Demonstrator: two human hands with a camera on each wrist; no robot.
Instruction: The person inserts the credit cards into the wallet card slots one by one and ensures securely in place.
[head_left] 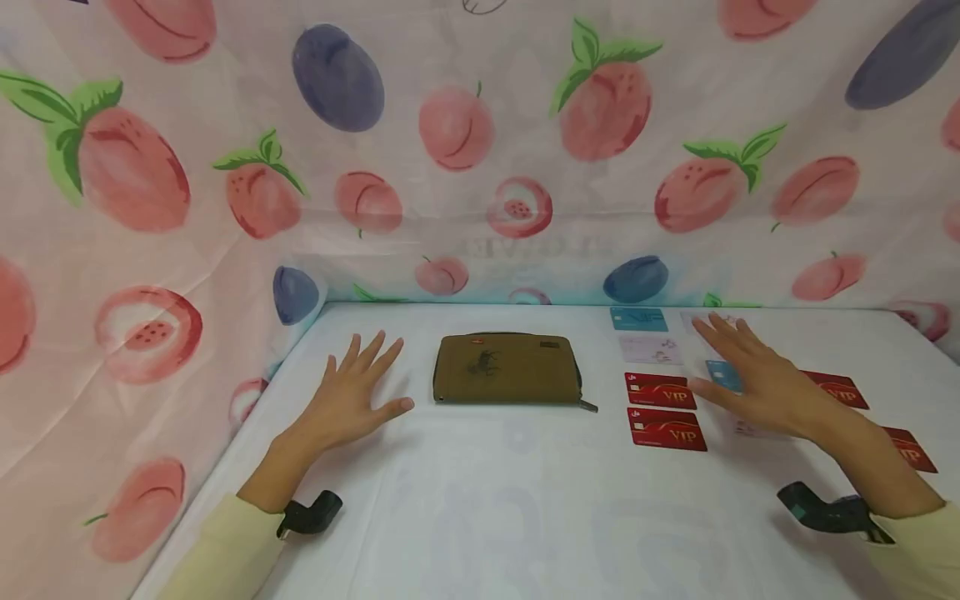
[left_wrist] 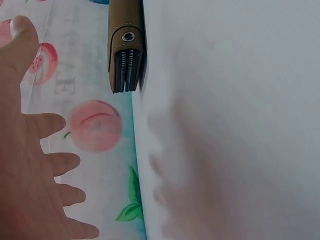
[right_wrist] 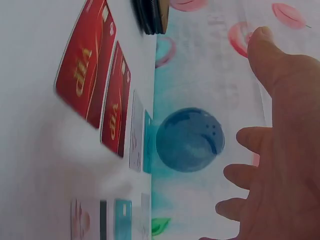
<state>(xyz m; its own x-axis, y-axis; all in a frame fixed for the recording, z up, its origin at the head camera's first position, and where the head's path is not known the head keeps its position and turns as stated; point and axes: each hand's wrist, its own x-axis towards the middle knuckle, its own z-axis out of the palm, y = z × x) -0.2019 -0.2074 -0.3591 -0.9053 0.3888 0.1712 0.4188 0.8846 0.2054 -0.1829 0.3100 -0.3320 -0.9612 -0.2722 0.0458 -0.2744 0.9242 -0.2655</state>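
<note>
An olive-brown zip wallet (head_left: pixel 510 369) lies on the white table, its zipper pull at the right front corner. In the left wrist view the wallet's end (left_wrist: pixel 126 50) shows a snap and zipper teeth. My left hand (head_left: pixel 352 396) hovers left of it with fingers spread, holding nothing. Over the cards at the right, my right hand (head_left: pixel 765 383) is spread too and holds nothing. Left of that hand lie two red VIP cards (head_left: pixel 662 391), a pale card (head_left: pixel 649 350) and a teal card (head_left: pixel 638 319). Beneath it, a blue card (head_left: pixel 723 376) is partly hidden.
More red cards (head_left: pixel 836 389) lie to the right, partly behind the right forearm. A fruit-print cloth (head_left: pixel 450 200) hangs along the table's back and left side. Black wrist cameras (head_left: pixel 311 512) are strapped to both wrists.
</note>
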